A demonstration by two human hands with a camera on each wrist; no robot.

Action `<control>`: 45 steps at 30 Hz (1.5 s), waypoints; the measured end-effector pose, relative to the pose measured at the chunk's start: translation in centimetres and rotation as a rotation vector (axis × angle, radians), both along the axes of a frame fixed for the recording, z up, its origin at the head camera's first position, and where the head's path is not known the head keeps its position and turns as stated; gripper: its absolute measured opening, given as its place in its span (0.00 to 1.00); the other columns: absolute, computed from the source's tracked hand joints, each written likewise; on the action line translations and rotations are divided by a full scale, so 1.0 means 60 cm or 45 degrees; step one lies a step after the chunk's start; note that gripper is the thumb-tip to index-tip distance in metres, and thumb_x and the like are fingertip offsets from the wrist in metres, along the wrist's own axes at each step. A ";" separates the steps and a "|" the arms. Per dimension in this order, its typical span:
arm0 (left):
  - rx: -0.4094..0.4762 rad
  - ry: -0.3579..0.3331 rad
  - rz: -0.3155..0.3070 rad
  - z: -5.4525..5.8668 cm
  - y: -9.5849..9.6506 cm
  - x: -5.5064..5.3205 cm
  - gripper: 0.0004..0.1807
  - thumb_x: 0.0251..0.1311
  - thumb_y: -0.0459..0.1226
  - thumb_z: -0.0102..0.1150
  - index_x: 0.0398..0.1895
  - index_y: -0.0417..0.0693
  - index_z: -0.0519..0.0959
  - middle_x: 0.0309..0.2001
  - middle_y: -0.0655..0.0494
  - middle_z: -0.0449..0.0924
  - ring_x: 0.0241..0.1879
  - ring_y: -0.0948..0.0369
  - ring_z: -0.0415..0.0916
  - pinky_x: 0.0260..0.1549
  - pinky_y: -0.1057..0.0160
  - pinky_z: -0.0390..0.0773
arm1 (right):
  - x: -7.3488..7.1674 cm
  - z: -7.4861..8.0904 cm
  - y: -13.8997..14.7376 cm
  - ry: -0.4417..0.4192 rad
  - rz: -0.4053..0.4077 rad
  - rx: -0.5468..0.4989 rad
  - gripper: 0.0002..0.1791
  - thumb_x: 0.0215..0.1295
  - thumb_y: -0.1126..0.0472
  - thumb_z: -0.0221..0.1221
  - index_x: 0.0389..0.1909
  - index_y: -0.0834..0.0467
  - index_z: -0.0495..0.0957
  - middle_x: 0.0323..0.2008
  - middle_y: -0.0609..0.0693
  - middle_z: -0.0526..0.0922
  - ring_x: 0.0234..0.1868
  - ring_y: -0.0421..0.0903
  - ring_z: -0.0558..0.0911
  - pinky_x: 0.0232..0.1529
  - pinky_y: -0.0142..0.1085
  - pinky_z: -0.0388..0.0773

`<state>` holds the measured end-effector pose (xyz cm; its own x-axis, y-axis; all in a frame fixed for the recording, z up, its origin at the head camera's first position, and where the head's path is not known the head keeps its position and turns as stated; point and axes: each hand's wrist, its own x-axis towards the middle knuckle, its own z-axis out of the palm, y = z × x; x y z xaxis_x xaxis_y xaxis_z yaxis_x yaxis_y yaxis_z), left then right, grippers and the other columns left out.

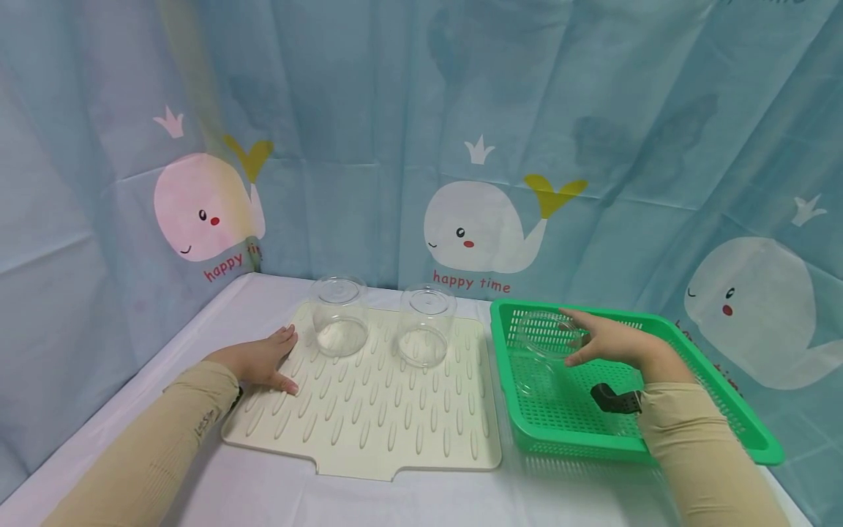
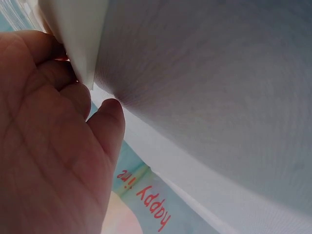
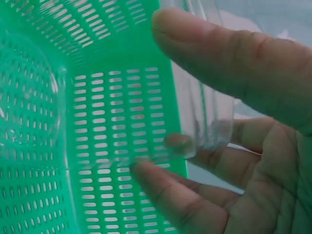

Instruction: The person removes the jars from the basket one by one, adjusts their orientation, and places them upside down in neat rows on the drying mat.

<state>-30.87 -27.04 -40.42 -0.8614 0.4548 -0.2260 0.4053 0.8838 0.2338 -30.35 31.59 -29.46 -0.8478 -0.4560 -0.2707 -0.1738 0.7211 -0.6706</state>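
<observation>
At the left basket end, my right hand (image 1: 615, 342) grips a clear plastic jar (image 1: 538, 344) near its upper rim. In the right wrist view the thumb lies on the near side of the jar's ridged rim (image 3: 207, 97), with fingers round the other side. My left hand (image 1: 260, 360) rests on the left edge of a cream draining board (image 1: 369, 432), fingers spread. The left wrist view shows its fingertips against the board's edge (image 2: 80, 44). Two clear jars stand on the board's far part, a left jar (image 1: 329, 315) and a right jar (image 1: 411, 318).
The green slotted basket (image 1: 560, 432) stands right of the board on a white-covered table (image 1: 263, 490). A blue curtain (image 1: 342, 183) printed with whales hangs close behind and at the left. The board's short spout points to the near side.
</observation>
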 end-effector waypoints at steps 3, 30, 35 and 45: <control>0.005 -0.001 0.001 0.003 0.003 0.003 0.66 0.38 0.64 0.62 0.64 0.19 0.47 0.66 0.23 0.38 0.65 0.33 0.38 0.62 0.40 0.46 | -0.002 -0.003 -0.001 -0.002 0.011 -0.038 0.60 0.48 0.52 0.68 0.71 0.58 0.35 0.68 0.66 0.48 0.63 0.66 0.61 0.50 0.48 0.74; 0.008 -0.003 0.028 -0.001 0.003 0.003 0.67 0.37 0.66 0.60 0.64 0.20 0.48 0.66 0.24 0.39 0.66 0.35 0.37 0.63 0.41 0.45 | -0.018 -0.025 -0.004 -0.015 0.082 0.001 0.51 0.51 0.53 0.66 0.68 0.65 0.48 0.67 0.66 0.51 0.61 0.66 0.63 0.51 0.47 0.73; 0.007 0.002 0.026 0.001 0.004 0.004 0.66 0.37 0.66 0.60 0.64 0.20 0.48 0.66 0.24 0.39 0.66 0.35 0.38 0.63 0.41 0.45 | -0.018 -0.025 -0.004 0.023 0.082 0.035 0.51 0.49 0.50 0.67 0.68 0.64 0.50 0.67 0.65 0.54 0.61 0.66 0.63 0.50 0.47 0.74; -0.005 0.010 0.020 0.001 0.004 0.004 0.66 0.37 0.66 0.60 0.64 0.20 0.47 0.66 0.24 0.38 0.66 0.35 0.38 0.63 0.41 0.45 | -0.010 -0.012 -0.005 0.161 0.069 -0.013 0.40 0.55 0.53 0.64 0.64 0.62 0.57 0.63 0.64 0.61 0.62 0.66 0.60 0.54 0.54 0.68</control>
<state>-30.63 -26.78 -40.34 -0.8703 0.4400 -0.2214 0.3928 0.8912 0.2271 -30.94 31.27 -30.16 -0.8488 -0.5044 -0.1583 -0.2960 0.7016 -0.6482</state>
